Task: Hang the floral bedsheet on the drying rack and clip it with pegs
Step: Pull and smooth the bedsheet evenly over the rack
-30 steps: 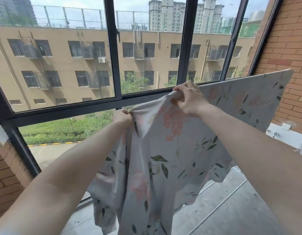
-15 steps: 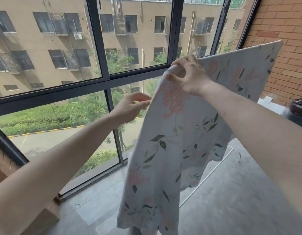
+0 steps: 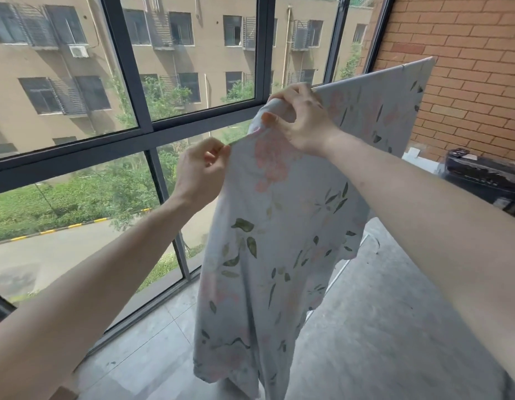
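Note:
The floral bedsheet [image 3: 279,226], pale grey with pink flowers and green leaves, hangs over a high line or rail that its own top fold hides; it stretches from the centre to the upper right. My right hand [image 3: 302,119] grips the bunched top corner of the sheet. My left hand [image 3: 201,168] is just below and to the left, pinching the sheet's left edge. The loose end drops almost to the floor. No pegs show, and the drying rack itself is hidden by the cloth.
A dark-framed window wall [image 3: 135,131] runs along the left and back. A red brick wall [image 3: 467,67] closes the right side. A black box-like object [image 3: 481,174] sits on a ledge at right. The tiled floor [image 3: 380,327] lies below.
My left hand let go of the sheet's corner, moved away open, and now pinches the left edge again. The bunched cloth has dropped to hang straight. My view tilted downward.

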